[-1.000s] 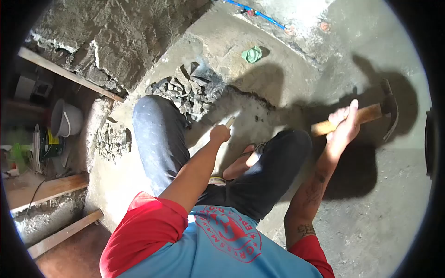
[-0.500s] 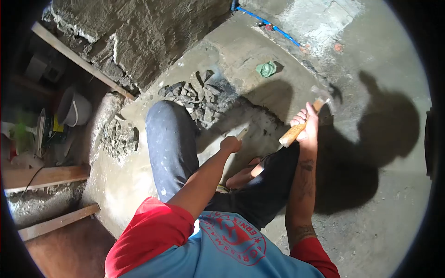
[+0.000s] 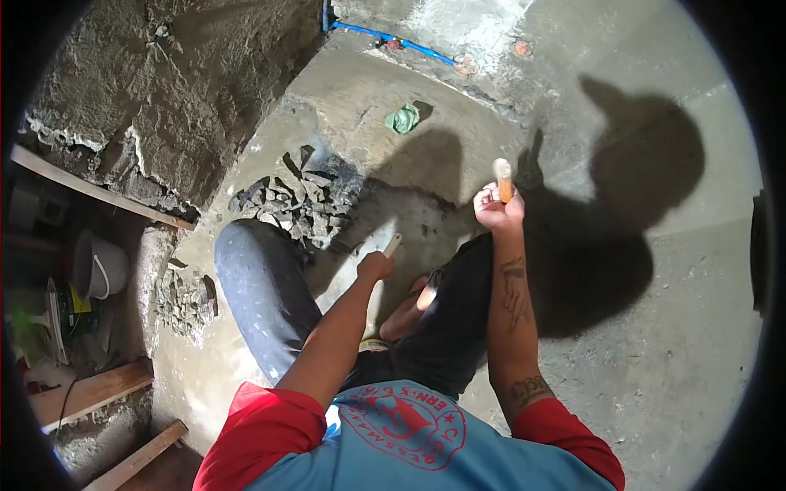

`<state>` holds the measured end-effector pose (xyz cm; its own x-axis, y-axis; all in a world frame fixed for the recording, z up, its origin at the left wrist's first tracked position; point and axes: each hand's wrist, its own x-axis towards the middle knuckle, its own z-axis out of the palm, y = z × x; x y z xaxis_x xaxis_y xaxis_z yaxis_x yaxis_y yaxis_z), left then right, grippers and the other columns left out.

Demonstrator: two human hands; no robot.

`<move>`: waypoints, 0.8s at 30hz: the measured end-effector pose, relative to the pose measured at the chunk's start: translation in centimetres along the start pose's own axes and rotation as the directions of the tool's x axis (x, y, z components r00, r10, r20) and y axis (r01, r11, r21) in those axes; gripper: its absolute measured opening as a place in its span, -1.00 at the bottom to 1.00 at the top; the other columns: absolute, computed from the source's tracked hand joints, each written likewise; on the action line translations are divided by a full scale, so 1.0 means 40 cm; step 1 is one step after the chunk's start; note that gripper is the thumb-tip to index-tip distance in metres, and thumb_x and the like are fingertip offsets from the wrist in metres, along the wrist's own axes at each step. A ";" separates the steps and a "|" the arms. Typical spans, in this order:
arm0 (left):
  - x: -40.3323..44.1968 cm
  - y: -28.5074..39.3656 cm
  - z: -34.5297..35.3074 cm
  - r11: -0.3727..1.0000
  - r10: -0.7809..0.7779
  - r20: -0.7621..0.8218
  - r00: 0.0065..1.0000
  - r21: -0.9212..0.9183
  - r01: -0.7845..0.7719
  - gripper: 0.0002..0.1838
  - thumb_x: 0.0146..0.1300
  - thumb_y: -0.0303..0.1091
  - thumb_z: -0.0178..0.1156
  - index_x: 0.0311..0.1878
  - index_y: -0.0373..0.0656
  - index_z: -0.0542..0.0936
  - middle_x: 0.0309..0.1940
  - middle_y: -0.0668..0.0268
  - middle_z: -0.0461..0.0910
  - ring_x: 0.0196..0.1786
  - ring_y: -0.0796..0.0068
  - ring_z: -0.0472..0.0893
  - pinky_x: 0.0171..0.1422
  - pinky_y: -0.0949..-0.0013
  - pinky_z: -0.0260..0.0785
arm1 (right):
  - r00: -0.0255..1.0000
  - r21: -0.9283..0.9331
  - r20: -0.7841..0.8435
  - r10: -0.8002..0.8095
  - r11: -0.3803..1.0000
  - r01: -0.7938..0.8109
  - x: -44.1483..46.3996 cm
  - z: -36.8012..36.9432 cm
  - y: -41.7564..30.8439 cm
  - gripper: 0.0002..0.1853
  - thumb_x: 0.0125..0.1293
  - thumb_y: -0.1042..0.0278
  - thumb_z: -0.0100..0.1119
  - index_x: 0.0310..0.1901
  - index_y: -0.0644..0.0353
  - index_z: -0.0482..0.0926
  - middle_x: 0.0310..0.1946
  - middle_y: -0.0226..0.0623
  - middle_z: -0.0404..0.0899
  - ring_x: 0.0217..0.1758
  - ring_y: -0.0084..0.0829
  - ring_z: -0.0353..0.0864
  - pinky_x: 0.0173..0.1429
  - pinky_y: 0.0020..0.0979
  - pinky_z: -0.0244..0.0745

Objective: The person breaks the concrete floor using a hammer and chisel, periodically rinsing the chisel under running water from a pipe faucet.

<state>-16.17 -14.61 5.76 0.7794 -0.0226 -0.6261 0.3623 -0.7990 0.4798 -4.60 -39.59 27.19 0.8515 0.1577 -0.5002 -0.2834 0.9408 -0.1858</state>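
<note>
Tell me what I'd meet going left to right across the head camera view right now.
Gray bucket, smaller rubble pile, larger rubble pile, left hand gripping a chisel-like tool, right hand gripping a wooden-handled hammer, head-shaped shadow.

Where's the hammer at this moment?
In the head view, the hammer is right of centre, gripped in the right hand, just above the right knee in the picture.
</note>
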 end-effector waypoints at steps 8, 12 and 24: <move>-0.010 0.010 -0.008 1.000 -0.017 0.043 0.999 -0.015 0.018 -0.40 0.22 0.13 0.00 -0.09 -0.31 0.60 -0.09 -0.06 0.60 -0.01 0.03 0.60 0.07 0.10 0.42 | 0.999 -0.015 -0.031 0.021 1.000 -0.022 -0.008 -0.007 -0.001 -0.62 0.17 0.07 -0.09 -0.65 0.17 0.38 -0.65 -0.35 0.38 -0.51 -0.41 0.35 -0.36 -0.39 0.29; -0.024 0.020 -0.020 0.997 -0.046 0.034 0.998 -0.064 0.048 -0.41 0.18 0.13 0.02 -0.09 -0.28 0.61 -0.10 -0.01 0.61 -0.02 0.06 0.60 0.07 0.11 0.43 | 0.995 -0.001 -0.010 0.097 0.995 -0.097 0.027 -0.024 -0.009 -0.66 0.17 0.10 -0.10 -0.63 0.15 0.32 -0.68 -0.37 0.26 -0.56 -0.46 0.25 -0.35 -0.42 0.23; -0.058 0.015 -0.029 0.974 -0.121 -0.136 0.983 -0.205 0.091 -0.65 -0.01 -0.16 0.18 -0.21 -0.17 0.67 -0.25 0.15 0.67 -0.16 0.24 0.67 -0.07 0.16 0.50 | 0.975 0.028 0.017 0.220 0.975 -0.220 0.092 -0.066 -0.077 -0.95 0.18 0.47 -0.05 -0.36 0.23 0.36 -0.49 -0.32 0.38 -0.44 -0.44 0.38 -0.28 -0.42 0.37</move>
<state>-17.18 -14.34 8.21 0.7922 0.1565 -0.5898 0.5292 -0.6574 0.5364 -1.75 -42.67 23.69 0.7755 0.3656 -0.5147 -0.4514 0.8911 -0.0472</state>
